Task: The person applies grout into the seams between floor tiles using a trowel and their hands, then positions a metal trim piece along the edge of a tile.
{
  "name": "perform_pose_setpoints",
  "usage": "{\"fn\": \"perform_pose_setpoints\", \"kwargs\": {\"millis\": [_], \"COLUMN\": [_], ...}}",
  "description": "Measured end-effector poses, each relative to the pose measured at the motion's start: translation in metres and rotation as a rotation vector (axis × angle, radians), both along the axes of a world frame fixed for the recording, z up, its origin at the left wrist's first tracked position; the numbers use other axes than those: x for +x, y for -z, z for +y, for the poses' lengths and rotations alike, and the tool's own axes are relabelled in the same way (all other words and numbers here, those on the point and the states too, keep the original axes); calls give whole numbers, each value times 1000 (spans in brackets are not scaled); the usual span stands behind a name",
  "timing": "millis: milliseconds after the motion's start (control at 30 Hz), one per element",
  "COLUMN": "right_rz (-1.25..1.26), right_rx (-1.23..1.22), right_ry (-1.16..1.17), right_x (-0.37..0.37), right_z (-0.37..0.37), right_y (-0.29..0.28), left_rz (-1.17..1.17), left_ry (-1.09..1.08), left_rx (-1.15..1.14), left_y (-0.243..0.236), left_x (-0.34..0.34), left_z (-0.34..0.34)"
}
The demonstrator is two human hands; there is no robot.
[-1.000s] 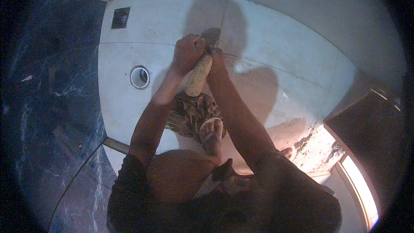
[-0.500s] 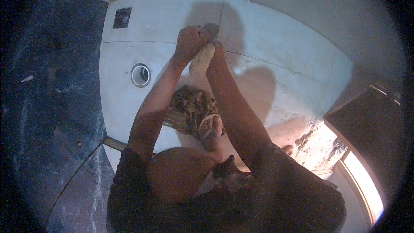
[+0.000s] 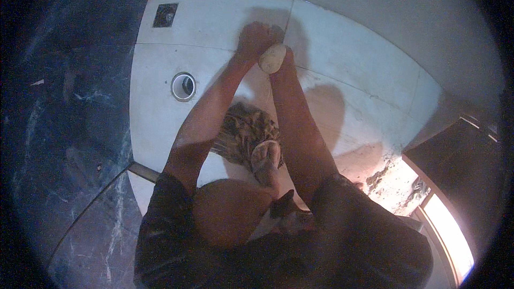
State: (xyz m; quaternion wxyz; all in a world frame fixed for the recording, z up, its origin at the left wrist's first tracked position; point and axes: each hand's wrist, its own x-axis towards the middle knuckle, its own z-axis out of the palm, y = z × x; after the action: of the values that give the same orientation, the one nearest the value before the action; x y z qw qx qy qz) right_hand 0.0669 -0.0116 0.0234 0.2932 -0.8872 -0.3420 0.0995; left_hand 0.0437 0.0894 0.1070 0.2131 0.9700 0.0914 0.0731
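Observation:
My left hand point(image 3: 259, 37) and my right hand point(image 3: 289, 53) are together above a joint in the pale floor tiles point(image 3: 214, 27). Between them is a pale, round-ended, dusty thing point(image 3: 273, 58), its blunt end toward me; its exact kind does not show. My left hand is closed at its far end. My right hand is mostly hidden behind the thing and seems closed around it. The far end of the thing is hidden by my fingers and in shadow.
A crumpled patterned cloth point(image 3: 246, 128) lies by my foot point(image 3: 266, 160). To the left are a round pipe opening point(image 3: 183, 86) and a square drain point(image 3: 165, 15). Dark marbled slabs point(image 3: 69, 101) border the tiles. A grey wall point(image 3: 385, 5) rises behind. Debris point(image 3: 388, 179) lies right, near a bright doorway.
The view has shifted a little. The pale thing has tilted, so its blunt end points more toward me and looks shorter. Both hands stay together near the tile joint.

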Motion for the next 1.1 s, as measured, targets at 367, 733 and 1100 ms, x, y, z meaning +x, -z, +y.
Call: {"fn": "perform_pose_setpoints", "kwargs": {"millis": [367, 733, 1100], "right_rz": [-164, 670, 1495], "right_rx": [52, 911, 1458], "right_ry": [-67, 262, 471], "right_x": [9, -13, -17], "right_z": [15, 28, 17], "right_y": [-19, -80, -64], "left_rz": [-19, -227, 67], "left_ry": [145, 163, 59], "left_rx": [-186, -455, -539], "left_y": [15, 94, 72], "left_x": [7, -3, 1], "left_z": [23, 69, 69]}}
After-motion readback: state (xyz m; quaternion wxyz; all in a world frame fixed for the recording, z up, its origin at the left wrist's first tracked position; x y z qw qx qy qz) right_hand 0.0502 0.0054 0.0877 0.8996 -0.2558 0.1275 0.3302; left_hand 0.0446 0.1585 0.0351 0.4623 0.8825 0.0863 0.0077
